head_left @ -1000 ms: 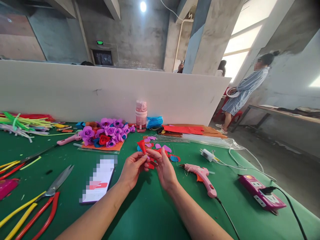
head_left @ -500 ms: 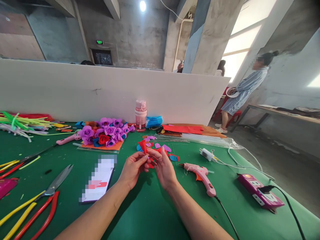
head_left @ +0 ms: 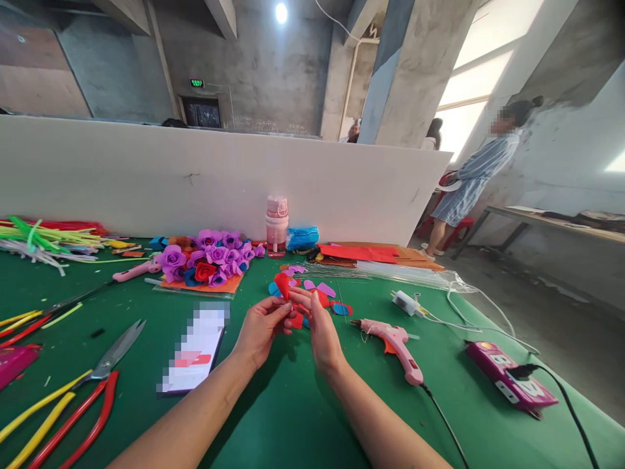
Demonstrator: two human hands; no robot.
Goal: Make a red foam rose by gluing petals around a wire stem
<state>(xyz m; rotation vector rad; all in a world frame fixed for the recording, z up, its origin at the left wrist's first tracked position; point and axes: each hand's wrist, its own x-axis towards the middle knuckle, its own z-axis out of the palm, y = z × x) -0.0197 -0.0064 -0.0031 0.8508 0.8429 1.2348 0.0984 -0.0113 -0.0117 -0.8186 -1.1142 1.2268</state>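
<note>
My left hand (head_left: 261, 329) pinches a red paper flower piece (head_left: 282, 284) between thumb and fingers, its curled top standing up above the fingertips. My right hand (head_left: 322, 332) is beside it with fingers stretched out. Its fingertips reach toward the base of the red piece; whether they touch it I cannot tell. Loose petals lie just beyond the hands: a purple petal (head_left: 326, 290), a blue petal on red (head_left: 342, 309) and a red petal (head_left: 297, 320). To the right of my right hand a pink hot glue gun (head_left: 390, 339) lies on its side.
Purple, red and blue paper roses (head_left: 215, 257) are heaped at the back left. Scissors (head_left: 105, 371) and a phone (head_left: 195, 352) lie at left. A pink bottle (head_left: 277, 228) stands near the white partition (head_left: 146, 176). A purple power strip (head_left: 510, 378) and charger (head_left: 407, 303) are at right.
The red flower piece has turned slightly in my left hand and shows a rounder top. My right fingers have shifted and straightened a little. The view has moved slightly.
</note>
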